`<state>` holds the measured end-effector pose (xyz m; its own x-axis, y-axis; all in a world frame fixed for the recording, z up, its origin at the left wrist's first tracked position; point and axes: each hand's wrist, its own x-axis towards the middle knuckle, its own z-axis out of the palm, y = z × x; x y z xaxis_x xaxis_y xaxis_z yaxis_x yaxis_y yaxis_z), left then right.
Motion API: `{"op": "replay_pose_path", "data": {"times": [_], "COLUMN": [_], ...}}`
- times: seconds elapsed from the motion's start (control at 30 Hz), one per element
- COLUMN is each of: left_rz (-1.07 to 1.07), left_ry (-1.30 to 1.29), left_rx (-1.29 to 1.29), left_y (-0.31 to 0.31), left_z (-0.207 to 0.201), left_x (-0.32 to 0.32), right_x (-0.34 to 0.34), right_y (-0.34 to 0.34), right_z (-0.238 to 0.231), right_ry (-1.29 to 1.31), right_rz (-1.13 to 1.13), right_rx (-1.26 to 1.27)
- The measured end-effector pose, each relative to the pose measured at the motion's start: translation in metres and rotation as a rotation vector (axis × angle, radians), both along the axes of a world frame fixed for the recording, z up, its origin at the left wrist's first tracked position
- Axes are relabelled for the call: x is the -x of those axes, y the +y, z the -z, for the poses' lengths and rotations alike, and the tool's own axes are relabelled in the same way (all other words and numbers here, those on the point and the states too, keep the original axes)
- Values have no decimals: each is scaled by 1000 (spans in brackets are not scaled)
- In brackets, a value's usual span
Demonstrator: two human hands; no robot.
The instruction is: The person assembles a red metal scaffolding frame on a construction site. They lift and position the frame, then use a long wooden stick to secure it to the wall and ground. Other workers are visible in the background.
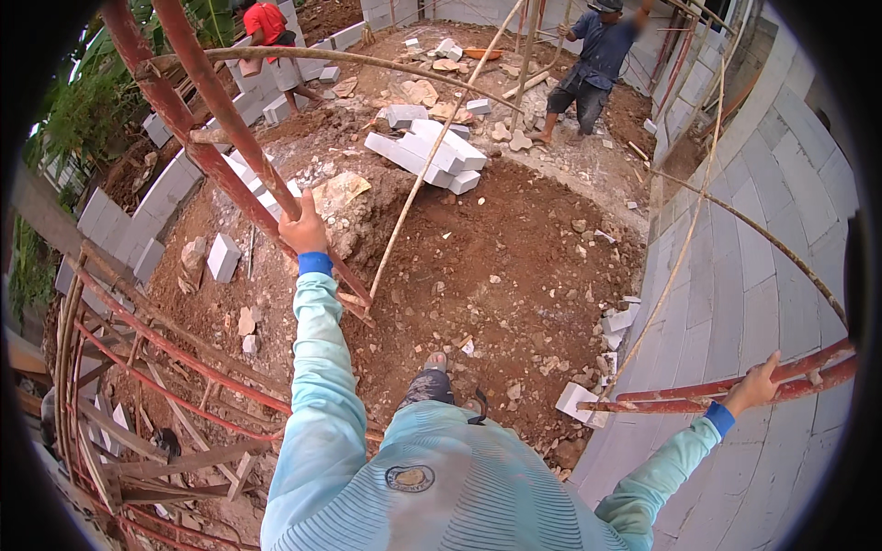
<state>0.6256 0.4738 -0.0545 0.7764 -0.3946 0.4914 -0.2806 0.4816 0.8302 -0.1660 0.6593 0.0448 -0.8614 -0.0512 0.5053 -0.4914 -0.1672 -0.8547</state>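
Note:
My left arm reaches forward, and my left hand [303,226] is closed around a red-painted scaffold frame [208,147] of two long tubes. This frame rises from the dirt toward the upper left, with a short crosspiece between its tubes. Out to the side, my right hand [755,384] grips another red scaffold frame [671,395], also a pair of tubes, close to the grey block wall [735,275]. The lower end of that frame is beside a white block [577,402]. Both my sleeves are light teal with blue cuffs. Below me, one foot [436,361] shows on the soil.
Thin bamboo poles [441,138] cross the view ahead. White blocks [432,151] lie stacked on the reddish dirt [496,275]. A person in red [265,26] stands far left; another in dark clothes [597,50] is far right. Wood and red tubes [175,335] crowd the lower left.

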Motion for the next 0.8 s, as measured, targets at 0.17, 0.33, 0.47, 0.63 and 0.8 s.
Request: {"op": "replay_pose_path", "data": {"times": [0.17, 0.33, 0.47, 0.63, 0.8], "left_rz": [37, 12, 38, -10, -8], "left_ry": [45, 8, 19, -66, -68], "left_rx": [-28, -5, -17, -7, 16], "left_y": [6, 4, 3, -3, -4], "left_z": [-6, -4, -3, 6, 9], "left_x": [1, -2, -2, -11, -14], "right_x": [-17, -30, -21, -24, -23], "right_y": [-1, 3, 4, 2, 1], "right_z": [-5, -12, -8, -11, -10], "right_ry": [15, 26, 25, 16, 11], "right_rz": [-27, -72, -109, -79, -100], "right_rx": [50, 54, 71, 63, 74]}}
